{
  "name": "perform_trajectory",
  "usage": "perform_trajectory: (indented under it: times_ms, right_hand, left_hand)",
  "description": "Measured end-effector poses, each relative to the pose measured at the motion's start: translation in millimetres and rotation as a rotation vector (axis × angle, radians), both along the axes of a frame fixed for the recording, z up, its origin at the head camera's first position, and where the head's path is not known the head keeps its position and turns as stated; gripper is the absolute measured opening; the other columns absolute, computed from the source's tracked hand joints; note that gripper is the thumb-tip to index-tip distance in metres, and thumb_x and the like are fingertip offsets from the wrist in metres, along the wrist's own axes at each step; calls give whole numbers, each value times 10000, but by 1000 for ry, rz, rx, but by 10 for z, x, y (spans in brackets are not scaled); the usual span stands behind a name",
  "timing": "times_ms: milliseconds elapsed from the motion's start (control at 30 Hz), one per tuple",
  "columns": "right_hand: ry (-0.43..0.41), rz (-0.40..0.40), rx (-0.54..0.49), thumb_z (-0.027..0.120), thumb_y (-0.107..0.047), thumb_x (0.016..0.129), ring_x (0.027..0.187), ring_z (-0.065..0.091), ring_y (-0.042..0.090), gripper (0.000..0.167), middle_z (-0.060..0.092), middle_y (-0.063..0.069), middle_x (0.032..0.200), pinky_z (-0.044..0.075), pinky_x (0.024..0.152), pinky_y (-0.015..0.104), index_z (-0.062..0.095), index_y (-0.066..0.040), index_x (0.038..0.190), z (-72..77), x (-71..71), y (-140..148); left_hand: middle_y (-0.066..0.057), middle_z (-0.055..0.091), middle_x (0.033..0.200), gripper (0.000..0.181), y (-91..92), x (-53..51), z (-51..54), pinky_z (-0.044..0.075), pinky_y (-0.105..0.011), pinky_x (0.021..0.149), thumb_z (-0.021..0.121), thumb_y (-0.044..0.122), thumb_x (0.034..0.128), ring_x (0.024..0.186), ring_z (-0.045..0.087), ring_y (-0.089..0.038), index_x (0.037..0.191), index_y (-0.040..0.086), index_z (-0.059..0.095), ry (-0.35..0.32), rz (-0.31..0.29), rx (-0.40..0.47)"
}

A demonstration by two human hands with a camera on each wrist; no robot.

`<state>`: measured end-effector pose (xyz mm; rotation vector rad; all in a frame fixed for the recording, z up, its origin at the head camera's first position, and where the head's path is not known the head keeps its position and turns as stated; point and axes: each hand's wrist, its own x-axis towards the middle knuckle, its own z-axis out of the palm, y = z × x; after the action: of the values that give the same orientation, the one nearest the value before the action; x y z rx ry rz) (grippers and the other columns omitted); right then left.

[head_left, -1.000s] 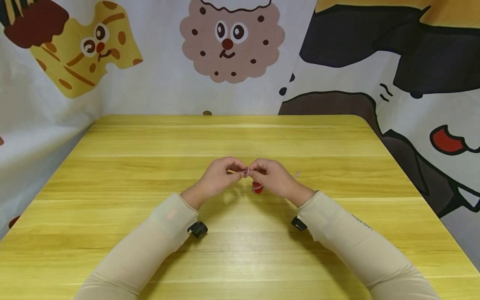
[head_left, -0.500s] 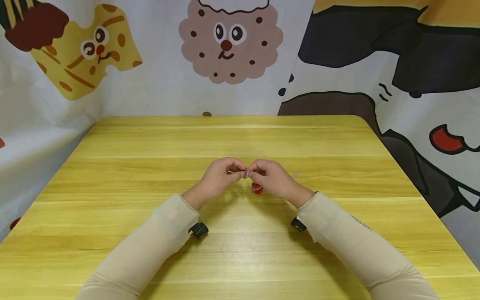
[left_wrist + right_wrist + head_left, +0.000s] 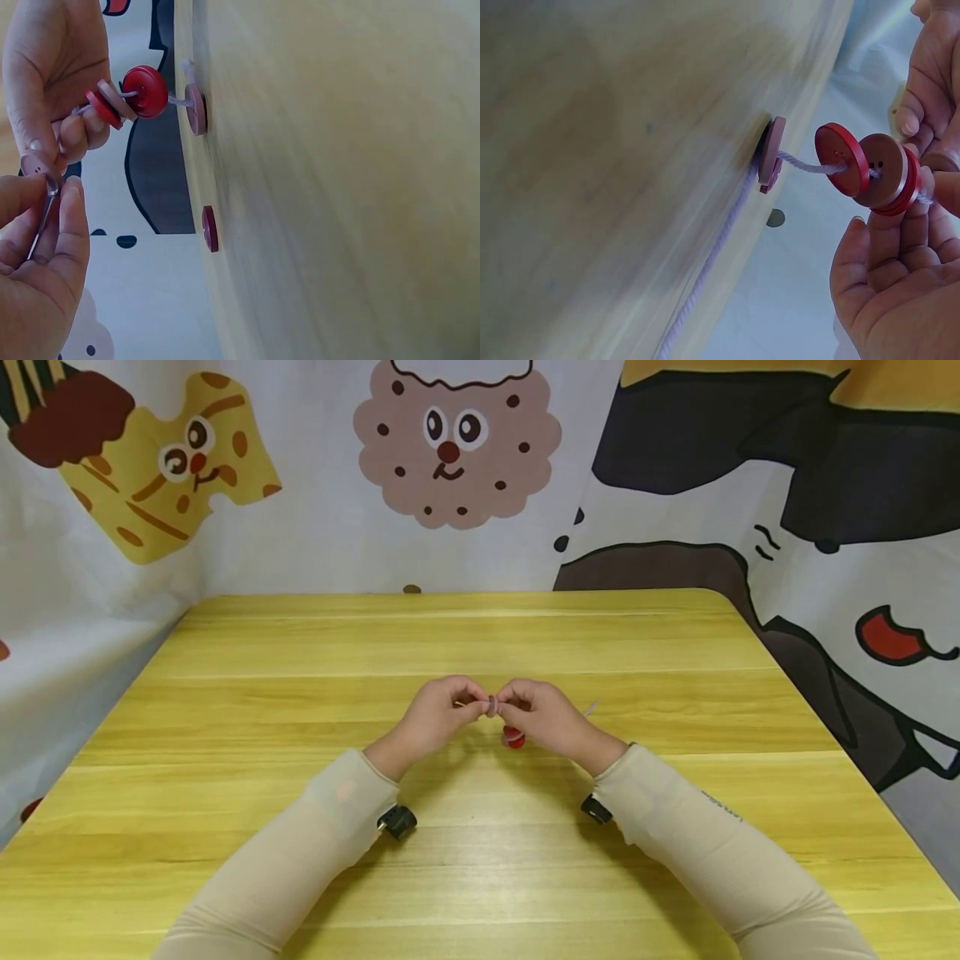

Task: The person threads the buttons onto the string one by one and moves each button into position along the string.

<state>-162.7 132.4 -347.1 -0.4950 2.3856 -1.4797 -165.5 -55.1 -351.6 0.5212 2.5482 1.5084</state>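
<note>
My left hand [image 3: 435,717] and right hand [image 3: 542,713] meet above the table. Between their fingertips is a dusty-pink button [image 3: 36,166], its holes showing in the left wrist view. The left thumb and fingers pinch a thin metal needle [image 3: 39,232] right against this button, while the right hand grips the button's other side. Lilac yarn [image 3: 799,163] runs down from the right fingers through several threaded buttons: a red button [image 3: 145,91], a pink button [image 3: 881,171] and others. Lower on the yarn, another pink button [image 3: 772,152] rests at the tabletop.
A dark red button [image 3: 210,229] lies on the wooden table [image 3: 480,860], off the yarn. The yarn's tail [image 3: 592,707] trails across the wood to the right of my right hand. Behind the table hangs a white cartoon-print cloth [image 3: 315,527].
Both hands stay nearly in place. The left fingertips now sit a touch closer to the button, and less of the needle shows between them. The head view has shifted slightly.
</note>
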Motion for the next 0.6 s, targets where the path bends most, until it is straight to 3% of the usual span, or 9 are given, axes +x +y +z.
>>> perform_trajectory:
  times_ms: [267,600]
  right_hand:
    - [-16,8,-21,512,-139,1004,729,647,237,177,652,223,919,566,684,372,615,0,1043,-19,-1,10]
    - [-22,22,-46,523,-145,998,824,658,286,164,613,247,1036,579,716,392,599,-28,1083,-38,-6,4]
  left_hand:
    - [-74,668,985,87,3,2,1,529,-319,788,625,104,946,900,629,-199,992,41,665,11,9,-4]
    - [-74,668,996,86,2,18,17,527,-344,803,622,110,949,922,631,-209,989,50,669,30,15,5]
